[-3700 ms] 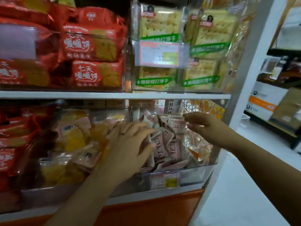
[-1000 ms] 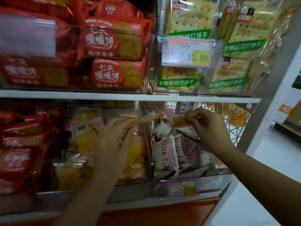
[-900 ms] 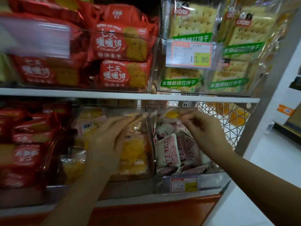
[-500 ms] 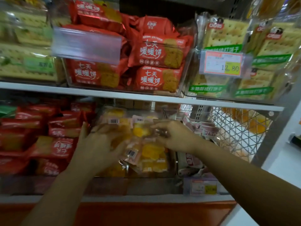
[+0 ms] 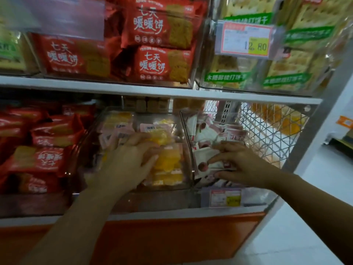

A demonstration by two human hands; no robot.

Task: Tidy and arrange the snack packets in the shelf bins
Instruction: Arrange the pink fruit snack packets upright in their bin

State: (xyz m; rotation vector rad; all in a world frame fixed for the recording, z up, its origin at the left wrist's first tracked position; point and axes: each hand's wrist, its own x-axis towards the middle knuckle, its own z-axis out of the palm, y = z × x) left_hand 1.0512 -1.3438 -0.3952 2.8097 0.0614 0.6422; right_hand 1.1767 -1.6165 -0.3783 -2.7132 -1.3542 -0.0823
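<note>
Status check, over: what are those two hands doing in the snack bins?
Left hand flat on yellow packets. Right hand pinching a white-and-pink packet. Nothing blocking either hand.

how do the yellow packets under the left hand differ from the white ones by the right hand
The yellow packets are clear wrap showing yellow contents; the white packets are opaque with pink-red print. The yellow packets fill the middle bin, under the left hand; the white packets lie in the right bin, where the right hand pinches one. Both lie jumbled in clear bins on one shelf.
</note>
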